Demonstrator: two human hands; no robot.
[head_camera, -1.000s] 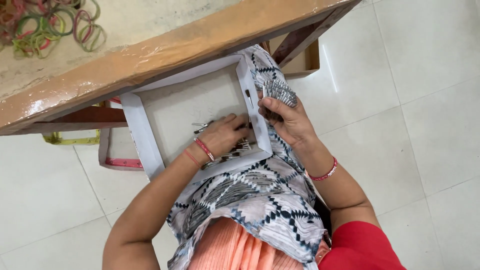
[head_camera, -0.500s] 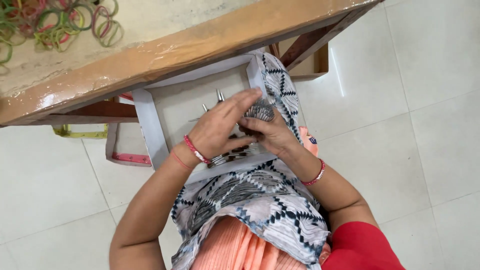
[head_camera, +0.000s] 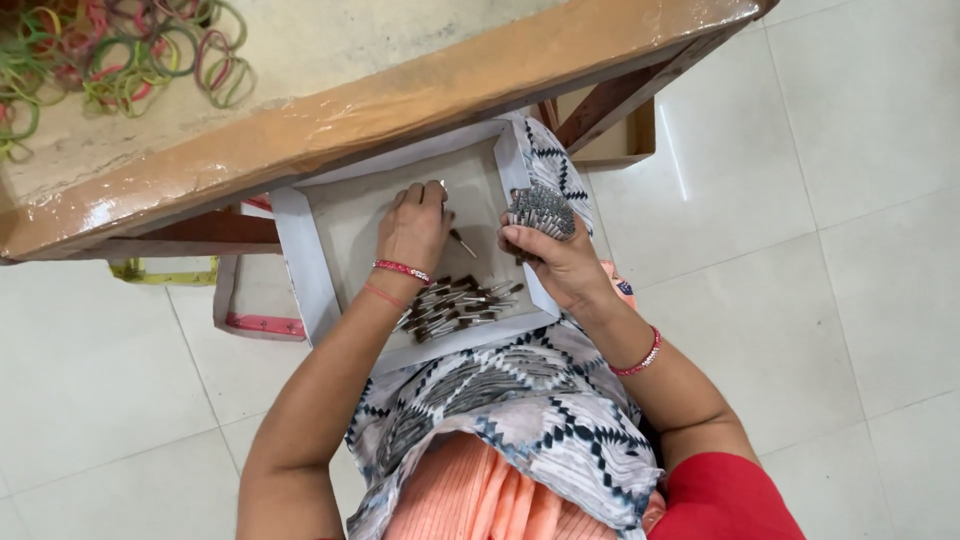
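Left hand (head_camera: 415, 225) has moved from the bundle (head_camera: 540, 212), open, into the tray (head_camera: 300, 250); right hand (head_camera: 555, 255) still grasps the bundle.

Bright, even daylight over my work; glare streaks the counter (head_camera: 330, 110) edge and floor tiles (head_camera: 850, 150) at two o'clock. Soft shadows, sharp focus, slight bending at the edges.

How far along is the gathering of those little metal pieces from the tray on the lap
Partly done, it seems. The right hand already grips a thick bundle of metal pieces, ends up. In hand now: the left hand reaches into the white tray, fingertips beside a single loose piece. Left: a loose pile of pieces lies at the tray's near edge. Coloured rubber bands sit untouched on the table.
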